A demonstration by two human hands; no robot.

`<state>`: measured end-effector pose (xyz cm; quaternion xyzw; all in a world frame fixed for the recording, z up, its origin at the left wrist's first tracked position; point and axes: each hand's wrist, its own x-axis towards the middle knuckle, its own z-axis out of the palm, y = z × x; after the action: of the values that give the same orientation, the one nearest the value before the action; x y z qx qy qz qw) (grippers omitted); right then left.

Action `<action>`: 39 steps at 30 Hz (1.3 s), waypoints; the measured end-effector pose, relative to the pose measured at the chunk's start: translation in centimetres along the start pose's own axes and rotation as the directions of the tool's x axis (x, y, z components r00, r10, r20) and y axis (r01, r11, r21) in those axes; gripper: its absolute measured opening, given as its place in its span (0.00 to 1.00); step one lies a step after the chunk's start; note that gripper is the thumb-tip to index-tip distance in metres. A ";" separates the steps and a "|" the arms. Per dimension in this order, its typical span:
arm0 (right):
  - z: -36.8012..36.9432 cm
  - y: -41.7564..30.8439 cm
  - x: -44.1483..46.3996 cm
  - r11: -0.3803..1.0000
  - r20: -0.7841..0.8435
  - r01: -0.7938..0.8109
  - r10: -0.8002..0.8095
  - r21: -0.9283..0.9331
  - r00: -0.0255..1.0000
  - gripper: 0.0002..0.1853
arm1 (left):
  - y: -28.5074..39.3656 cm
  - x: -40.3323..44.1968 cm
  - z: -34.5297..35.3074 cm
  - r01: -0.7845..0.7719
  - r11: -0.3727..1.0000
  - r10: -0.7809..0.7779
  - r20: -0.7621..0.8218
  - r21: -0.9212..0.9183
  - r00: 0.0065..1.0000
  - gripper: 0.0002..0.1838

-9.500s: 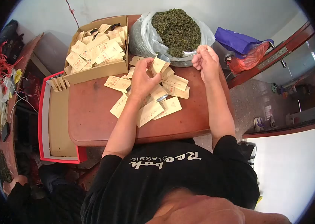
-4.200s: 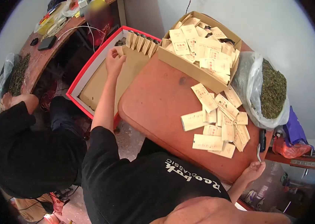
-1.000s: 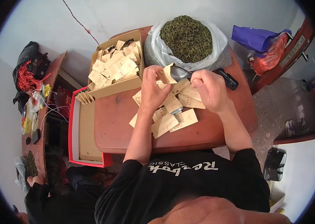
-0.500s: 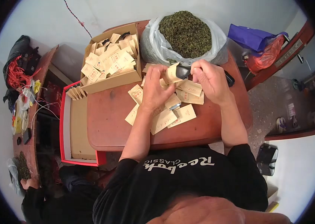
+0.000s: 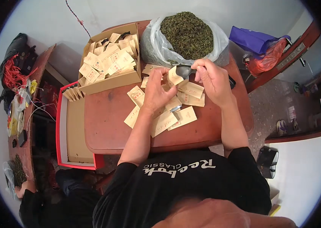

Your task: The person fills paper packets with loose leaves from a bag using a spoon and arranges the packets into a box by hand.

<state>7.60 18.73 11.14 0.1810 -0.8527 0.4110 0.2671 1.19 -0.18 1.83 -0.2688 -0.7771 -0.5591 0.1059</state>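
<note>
While the left hand (image 5: 158,93) pinches a paper packet (image 5: 175,77) in its fingers, the right hand (image 5: 214,80) holds a spoon (image 5: 184,70) at its opening; loose packets (image 5: 164,124) lie toward six o'clock on the counter (image 5: 105,125), a bag (image 5: 153,49) of leaves (image 5: 187,36) at twelve.

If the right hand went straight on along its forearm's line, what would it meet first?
Likely the near side of the plastic bag holding the leaves, though how high the right hand sits is unclear.

Left hand (image 5: 158,90) pinching, right hand (image 5: 211,79) curled
</note>
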 end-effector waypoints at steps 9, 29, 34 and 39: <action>0.1 0.0 -0.5 0.993 0.006 0.076 -0.076 -0.094 0.997 0.07 | -0.9 0.1 0.1 0.039 0.998 -0.038 0.009 -0.046 0.999 0.27; -3.0 4.5 7.9 0.966 -0.351 0.061 -0.150 -0.251 0.924 0.11 | -0.8 0.0 -0.1 0.099 0.976 -0.106 -0.026 -0.196 0.994 0.23; -2.2 8.8 12.4 0.928 -0.338 0.081 -0.212 -0.363 0.917 0.10 | -1.0 0.2 -0.2 0.072 0.986 -0.078 -0.033 -0.147 0.996 0.24; -0.5 11.2 10.2 0.905 -0.258 0.100 -0.222 -0.413 0.940 0.10 | -0.9 0.2 -0.2 0.096 0.978 -0.107 -0.047 -0.184 0.993 0.23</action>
<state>-6.28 24.90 10.81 0.1299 -0.8493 0.2297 0.4573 0.55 -0.50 1.24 -0.2214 -0.7324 -0.6395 0.0743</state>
